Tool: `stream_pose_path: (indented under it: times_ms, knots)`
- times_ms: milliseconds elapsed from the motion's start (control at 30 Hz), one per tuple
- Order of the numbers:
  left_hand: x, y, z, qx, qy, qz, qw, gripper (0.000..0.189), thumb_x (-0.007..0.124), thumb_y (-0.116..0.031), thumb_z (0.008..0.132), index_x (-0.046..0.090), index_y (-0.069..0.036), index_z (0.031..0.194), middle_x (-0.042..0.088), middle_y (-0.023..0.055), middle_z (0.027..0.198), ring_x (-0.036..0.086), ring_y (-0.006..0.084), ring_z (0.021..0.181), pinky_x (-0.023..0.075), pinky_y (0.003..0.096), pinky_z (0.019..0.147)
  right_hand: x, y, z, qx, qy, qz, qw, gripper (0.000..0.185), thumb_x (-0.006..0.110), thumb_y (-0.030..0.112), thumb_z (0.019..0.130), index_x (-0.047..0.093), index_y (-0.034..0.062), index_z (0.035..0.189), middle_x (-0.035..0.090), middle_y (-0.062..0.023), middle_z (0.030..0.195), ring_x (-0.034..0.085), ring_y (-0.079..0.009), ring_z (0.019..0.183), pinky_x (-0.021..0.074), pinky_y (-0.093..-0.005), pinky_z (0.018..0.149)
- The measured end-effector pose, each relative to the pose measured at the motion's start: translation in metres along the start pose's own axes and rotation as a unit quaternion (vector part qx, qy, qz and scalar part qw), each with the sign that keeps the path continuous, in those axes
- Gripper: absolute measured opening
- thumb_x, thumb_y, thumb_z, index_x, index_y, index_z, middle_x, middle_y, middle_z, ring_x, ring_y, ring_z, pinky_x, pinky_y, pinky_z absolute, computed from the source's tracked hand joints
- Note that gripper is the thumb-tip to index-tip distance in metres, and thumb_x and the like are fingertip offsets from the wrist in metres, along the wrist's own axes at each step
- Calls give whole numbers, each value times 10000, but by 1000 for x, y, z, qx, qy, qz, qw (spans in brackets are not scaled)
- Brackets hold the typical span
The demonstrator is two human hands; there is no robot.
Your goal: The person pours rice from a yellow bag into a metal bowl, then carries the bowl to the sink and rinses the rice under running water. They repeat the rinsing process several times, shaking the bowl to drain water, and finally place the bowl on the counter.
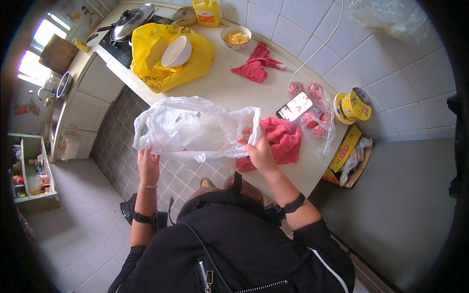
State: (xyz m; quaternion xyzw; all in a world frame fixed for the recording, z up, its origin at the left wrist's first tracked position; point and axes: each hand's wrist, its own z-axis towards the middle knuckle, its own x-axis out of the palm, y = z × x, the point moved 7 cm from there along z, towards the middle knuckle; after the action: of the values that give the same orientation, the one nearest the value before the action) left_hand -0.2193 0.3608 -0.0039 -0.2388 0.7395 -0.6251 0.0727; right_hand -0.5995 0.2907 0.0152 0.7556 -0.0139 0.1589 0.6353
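A translucent white plastic carrier bag (198, 128) is stretched between my hands, its mouth spread towards me. My left hand (148, 163) pinches the bag at its left end, below a looped handle. At the other end, my right hand (259, 146) grips the bag's edge, with some fingers seen through the plastic. Just behind my right hand a crumpled red cloth (282, 141) lies on the counter. Part of the bag hangs over the tiled floor, past the counter's edge. Whether anything is inside the bag, I cannot tell.
On the counter (220, 88) stand a yellow bag (201, 60) of grain with a white bowl (177, 52), and a bowl of yellow kernels (236, 37). A second red cloth (258, 64), a cabled phone (295, 106), bagged tomatoes (317, 110) and yellow tubs (354, 104) lie right.
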Motion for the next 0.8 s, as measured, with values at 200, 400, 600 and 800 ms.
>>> stream_pose_path:
  times_ms: [200,400,600,800]
  knots:
    - [10,-7,-4,-74,-31,-155,985,218,511,-207,953,557,-82,1125,607,36,1085,571,159,1015,481,360,846,-3,-5,4,-2,-47,-83,995,747,459,-93,750,237,88,1440,458,-105,1195,484,-189,1092,458,-336,913]
    - [21,-18,-5,-137,37,-241,960,285,443,-242,960,565,-64,1147,635,49,1073,593,172,993,451,369,922,9,-6,3,154,8,228,961,691,422,-103,790,259,91,1433,514,-143,1206,545,-253,1074,486,-383,906]
    - [6,-9,-10,-187,2,-270,945,340,357,-225,980,548,-33,1185,628,86,1147,600,215,1055,471,396,953,16,-20,9,202,4,374,905,455,394,-14,844,435,-8,1298,590,-143,1123,584,-278,1060,485,-422,936]
    - [5,-20,-12,-154,-21,-308,939,390,347,-273,975,504,-34,1240,625,107,1141,614,252,1043,535,406,868,14,-31,12,221,-22,474,852,315,418,110,863,550,22,1135,620,-108,1090,597,-238,1033,459,-394,940]
